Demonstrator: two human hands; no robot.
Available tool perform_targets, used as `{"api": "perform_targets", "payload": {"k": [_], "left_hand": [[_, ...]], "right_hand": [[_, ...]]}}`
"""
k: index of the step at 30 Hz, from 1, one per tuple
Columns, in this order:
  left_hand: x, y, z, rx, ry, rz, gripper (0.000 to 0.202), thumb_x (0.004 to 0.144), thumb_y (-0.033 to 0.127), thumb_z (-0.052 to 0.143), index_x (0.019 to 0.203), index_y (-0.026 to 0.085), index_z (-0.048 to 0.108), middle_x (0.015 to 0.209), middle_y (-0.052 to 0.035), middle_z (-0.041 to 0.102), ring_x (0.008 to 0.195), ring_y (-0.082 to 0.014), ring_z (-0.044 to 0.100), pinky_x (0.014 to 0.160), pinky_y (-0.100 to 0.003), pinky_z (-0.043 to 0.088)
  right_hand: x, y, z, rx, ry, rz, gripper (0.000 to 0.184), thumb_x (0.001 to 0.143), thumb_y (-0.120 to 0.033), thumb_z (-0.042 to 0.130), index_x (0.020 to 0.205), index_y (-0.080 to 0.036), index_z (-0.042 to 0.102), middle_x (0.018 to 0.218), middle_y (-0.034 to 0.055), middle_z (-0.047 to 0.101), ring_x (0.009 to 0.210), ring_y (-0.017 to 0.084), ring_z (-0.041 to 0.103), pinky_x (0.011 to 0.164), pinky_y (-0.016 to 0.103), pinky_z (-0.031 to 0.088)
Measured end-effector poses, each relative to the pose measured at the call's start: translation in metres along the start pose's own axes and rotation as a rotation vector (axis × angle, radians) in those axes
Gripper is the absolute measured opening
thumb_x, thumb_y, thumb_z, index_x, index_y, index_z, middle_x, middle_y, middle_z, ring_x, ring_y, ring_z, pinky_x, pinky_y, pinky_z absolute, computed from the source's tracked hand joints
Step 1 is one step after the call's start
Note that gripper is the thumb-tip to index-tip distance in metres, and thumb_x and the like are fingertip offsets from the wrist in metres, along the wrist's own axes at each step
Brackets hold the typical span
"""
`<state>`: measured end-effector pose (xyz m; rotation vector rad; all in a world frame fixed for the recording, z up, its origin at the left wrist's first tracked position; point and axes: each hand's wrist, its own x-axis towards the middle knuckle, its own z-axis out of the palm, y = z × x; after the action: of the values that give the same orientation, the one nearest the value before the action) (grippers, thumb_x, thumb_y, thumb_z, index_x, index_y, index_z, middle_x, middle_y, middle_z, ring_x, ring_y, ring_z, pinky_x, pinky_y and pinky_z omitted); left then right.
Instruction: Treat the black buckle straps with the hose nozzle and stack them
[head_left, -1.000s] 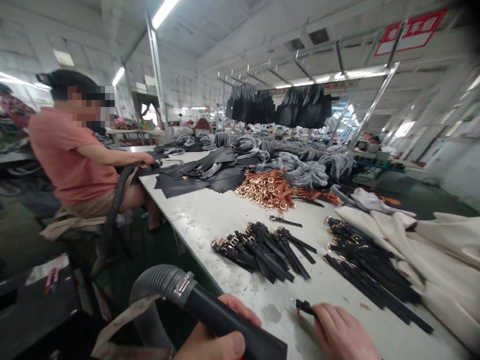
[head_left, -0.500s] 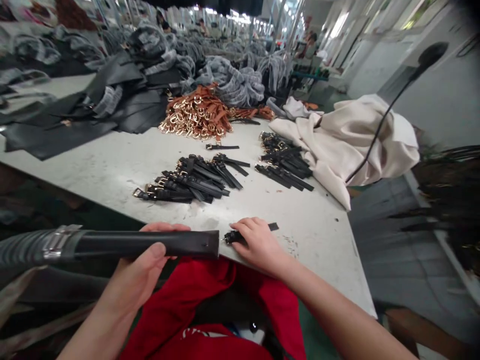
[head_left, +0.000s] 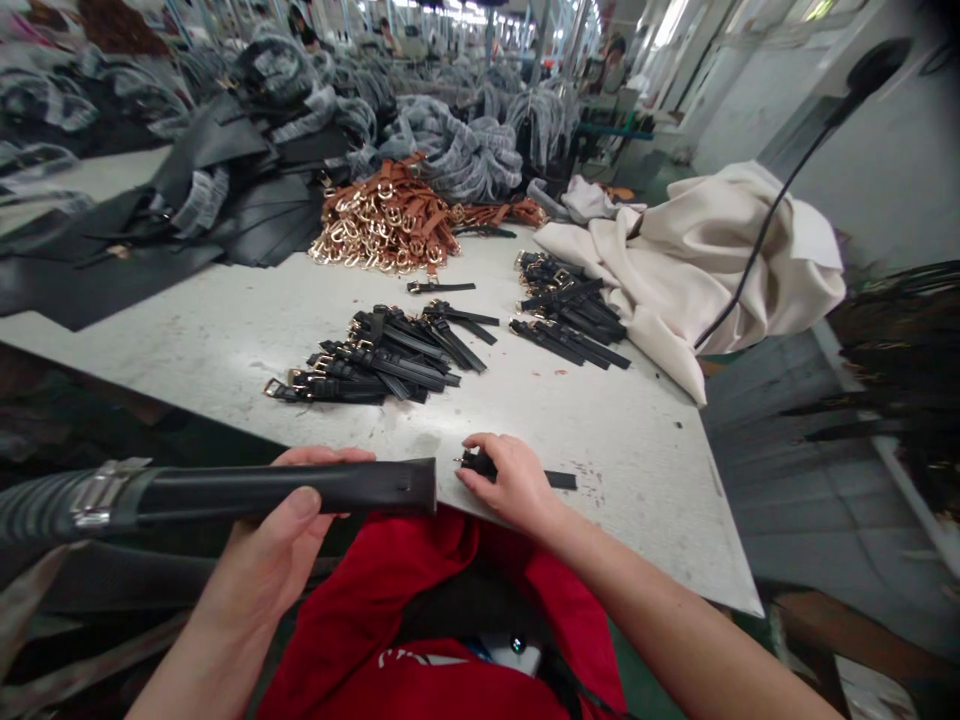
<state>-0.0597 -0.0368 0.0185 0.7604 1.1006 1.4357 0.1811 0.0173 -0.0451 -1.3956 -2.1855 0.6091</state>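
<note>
My left hand (head_left: 289,510) is wrapped round a black flat-ended nozzle (head_left: 375,487), which joins a ribbed hose (head_left: 37,500) through a metal clamp. The nozzle's wide mouth points right, towards my other hand. At the table's front edge my right hand (head_left: 514,480) grips a short black buckle strap (head_left: 561,480) between thumb and fingers. The strap's tail sticks out to the right under my hand, and its buckle end is mostly covered by my fingers. Beyond my hands lies a pile of similar black buckle straps (head_left: 375,360).
More black straps (head_left: 566,310) lie farther right beside cream fabric (head_left: 697,270). Brown straps with gold buckles (head_left: 386,220) are heaped at the back. Black leather pieces (head_left: 247,210) spread over the left of the white table (head_left: 645,500). A lamp on a thin neck (head_left: 795,170) rises at right.
My right hand has shifted slightly with the strap, moving its buckle end a little away from the nozzle mouth and turning its tail. My left hand still holds the nozzle. The view has tilted slightly.
</note>
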Motion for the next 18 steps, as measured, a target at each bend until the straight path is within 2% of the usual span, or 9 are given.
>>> {"api": "perform_targets", "payload": {"k": [4, 7, 9, 12, 15, 18], "left_hand": [[-0.003, -0.001, -0.001, 0.002, -0.034, 0.015, 0.026, 0.066, 0.033, 0.081, 0.087, 0.02, 0.073, 0.09, -0.0059, 0.077, 0.088, -0.0247, 0.071, 0.081, -0.032, 0.057], [-0.006, -0.002, 0.0, 0.012, -0.05, 0.028, 0.025, 0.067, 0.033, 0.081, 0.087, 0.021, 0.073, 0.091, -0.0061, 0.077, 0.089, -0.0245, 0.071, 0.081, -0.032, 0.058], [-0.008, -0.003, 0.001, 0.036, -0.055, 0.046, 0.026, 0.066, 0.034, 0.081, 0.087, 0.021, 0.073, 0.091, -0.0063, 0.077, 0.088, -0.0243, 0.071, 0.081, -0.032, 0.058], [-0.008, -0.003, 0.002, 0.082, -0.073, 0.058, 0.027, 0.065, 0.036, 0.082, 0.087, 0.023, 0.074, 0.092, -0.006, 0.077, 0.089, -0.0232, 0.071, 0.081, -0.03, 0.058], [-0.006, -0.004, 0.006, 0.114, -0.107, 0.06, 0.026, 0.066, 0.035, 0.081, 0.087, 0.024, 0.073, 0.092, -0.0052, 0.077, 0.09, -0.0228, 0.07, 0.08, -0.029, 0.057], [0.0, -0.011, 0.019, 0.139, -0.128, 0.056, 0.026, 0.065, 0.033, 0.081, 0.087, 0.023, 0.072, 0.094, -0.0061, 0.076, 0.088, -0.0237, 0.069, 0.075, -0.03, 0.057]], "right_hand": [[0.0, 0.001, -0.001, 0.02, -0.053, -0.111, 0.029, 0.09, -0.022, 0.052, 0.119, -0.02, 0.06, 0.113, 0.0089, 0.07, 0.104, 0.023, 0.063, 0.085, 0.037, 0.047], [0.001, -0.003, 0.0, -0.073, -0.111, -0.17, 0.036, 0.092, -0.022, 0.051, 0.127, -0.019, 0.056, 0.118, 0.0103, 0.069, 0.103, 0.024, 0.063, 0.083, 0.039, 0.047], [-0.001, -0.005, -0.002, -0.153, -0.085, -0.174, 0.044, 0.089, -0.029, 0.057, 0.132, -0.016, 0.053, 0.125, 0.0132, 0.065, 0.104, 0.028, 0.062, 0.086, 0.043, 0.046], [-0.009, -0.002, -0.01, -0.223, 0.042, -0.133, 0.054, 0.085, -0.039, 0.063, 0.132, -0.014, 0.053, 0.13, 0.0166, 0.06, 0.109, 0.032, 0.057, 0.09, 0.047, 0.044], [-0.021, 0.009, -0.021, -0.19, 0.139, -0.052, 0.03, 0.09, -0.032, 0.056, 0.115, -0.016, 0.063, 0.111, 0.014, 0.067, 0.1, 0.028, 0.06, 0.086, 0.044, 0.046], [-0.03, 0.02, -0.026, -0.091, 0.111, -0.006, 0.018, 0.091, -0.025, 0.053, 0.1, -0.019, 0.067, 0.093, 0.0089, 0.067, 0.089, 0.024, 0.061, 0.079, 0.039, 0.047]]}}
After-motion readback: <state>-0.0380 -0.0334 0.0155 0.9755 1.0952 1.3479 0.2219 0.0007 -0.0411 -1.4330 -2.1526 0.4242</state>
